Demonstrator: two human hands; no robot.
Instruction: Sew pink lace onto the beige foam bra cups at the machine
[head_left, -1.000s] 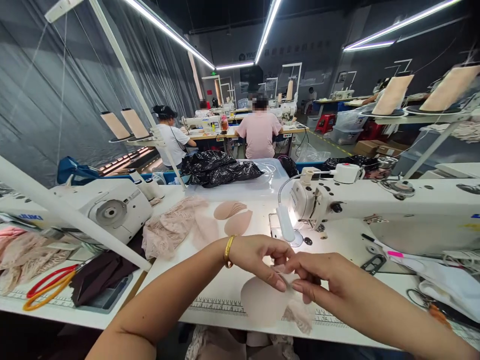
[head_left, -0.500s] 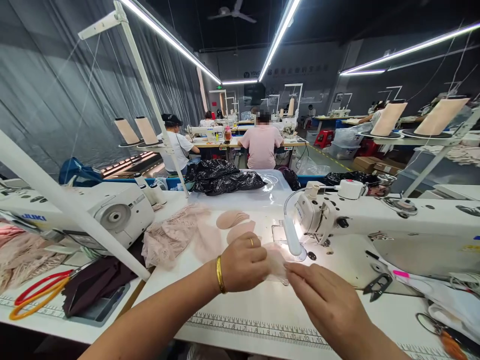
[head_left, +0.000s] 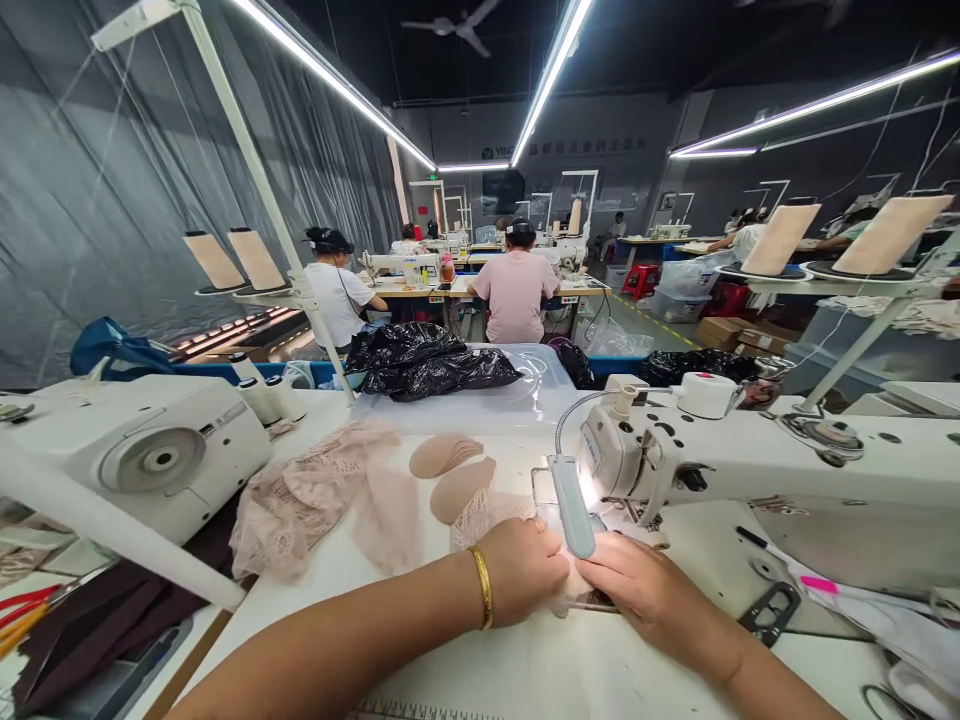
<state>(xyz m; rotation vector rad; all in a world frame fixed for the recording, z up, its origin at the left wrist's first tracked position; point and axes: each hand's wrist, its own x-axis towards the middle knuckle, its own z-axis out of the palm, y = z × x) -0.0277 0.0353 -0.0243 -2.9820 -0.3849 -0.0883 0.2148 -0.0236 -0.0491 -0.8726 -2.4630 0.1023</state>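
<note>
A pale pink lace piece (head_left: 486, 513) lies partly under my hands at the sewing machine (head_left: 697, 450). My left hand (head_left: 525, 572) is closed on its near edge, the fingers curled in. My right hand (head_left: 645, 585) grips the same lace at the fingertips, beside the left, with its fingers stretched and held together. The grey lamp head (head_left: 574, 508) on its bendy neck hangs just above the fingertips and hides part of the lace and the needle area. Left of the lace lie beige oval pads (head_left: 459, 490) and a heap of lace cloth (head_left: 307, 495).
Small black thread snips (head_left: 772, 612) and a pen with a pink band (head_left: 817, 583) lie on the right. Another sewing machine (head_left: 150, 440) and a slanting white post (head_left: 127, 530) stand left. Black plastic bags (head_left: 435, 365) lie behind the table. Co-workers sit further back.
Both hands have carried the lace piece forward, in under the lamp by the machine's needle area. The camera view has shifted, so the things on the left sit further left.
</note>
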